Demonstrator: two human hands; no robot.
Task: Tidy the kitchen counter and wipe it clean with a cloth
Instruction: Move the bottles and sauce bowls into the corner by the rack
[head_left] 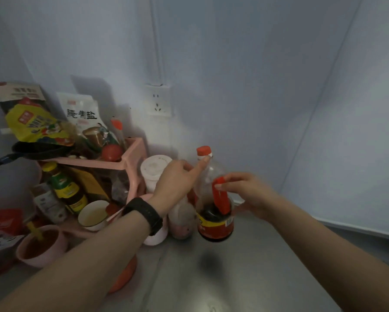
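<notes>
On the steel counter (245,266), in the corner, stands a dark sauce bottle (215,224) with a red-and-yellow label and a red loop handle (221,199). My right hand (247,194) pinches the top of that handle. Directly behind it is a taller clear bottle (209,174) with a red cap. My left hand (177,181), with a black band on the wrist, reaches in from the left. Its index fingertip touches the clear bottle's neck just under the cap, and the fingers are not wrapped around anything. No cloth is in view.
A pink two-tier rack (134,152) at left holds seasoning packets, bottles and a black pan (40,149). Beside it stand a lidded white cup (154,170), a white mug (93,213) and a pink bowl (41,246) with a yellow spoon. A wall socket (158,101) is behind.
</notes>
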